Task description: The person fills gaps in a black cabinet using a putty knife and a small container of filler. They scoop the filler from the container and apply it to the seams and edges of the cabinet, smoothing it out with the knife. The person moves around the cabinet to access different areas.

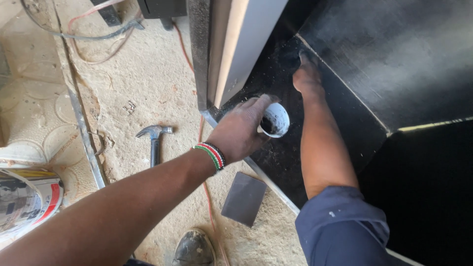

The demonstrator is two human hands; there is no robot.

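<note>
White cup, dark contents, left hand

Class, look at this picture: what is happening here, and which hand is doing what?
A person is working low down on a black-painted panel. The left hand grips a small white cup with dark stuff inside. The right hand presses into the panel's inner corner; whether it holds anything cannot be seen. A hammer and a grey sanding block lie on the sawdust-covered floor, untouched.
</note>
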